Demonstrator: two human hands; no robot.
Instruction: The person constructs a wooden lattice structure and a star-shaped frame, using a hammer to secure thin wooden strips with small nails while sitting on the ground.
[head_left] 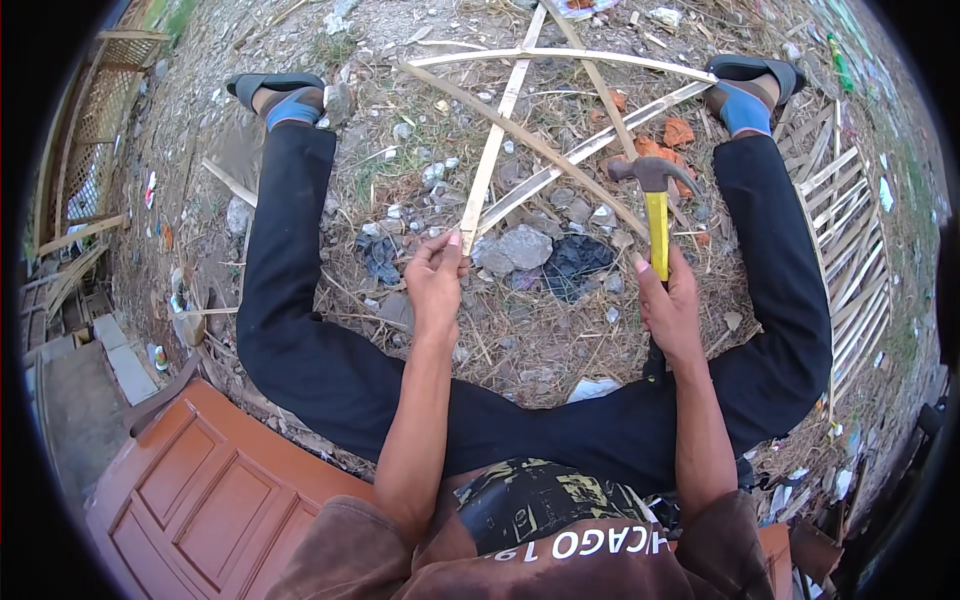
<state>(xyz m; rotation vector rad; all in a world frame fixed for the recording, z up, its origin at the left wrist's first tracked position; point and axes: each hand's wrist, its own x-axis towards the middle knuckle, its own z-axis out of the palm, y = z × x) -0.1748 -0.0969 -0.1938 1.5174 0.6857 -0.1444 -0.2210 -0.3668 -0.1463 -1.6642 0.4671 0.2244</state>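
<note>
A star-shaped frame of thin wooden slats (495, 150) lies between my outstretched legs, its strips crossing one another. With thumb and fingers closed, my left hand (436, 285) pinches the near left point of the star, where two slat ends meet. A claw hammer (657, 225) with a yellow handle and a dark grip stands upright in my right hand (672, 310), head uppermost. The hammer is beside the star's near right point, and its head overlaps part of a slat from this view. Whether the right hand also touches that slat end, I cannot tell.
Grey stones (520, 248) and crumpled black plastic (577, 265) lie between my hands. Orange brick pieces (678, 131) are near my right foot. A slatted wooden panel (845, 250) lies right of my leg. At the lower left is a brown panelled door (220, 490); lattice (95, 150) stands far left.
</note>
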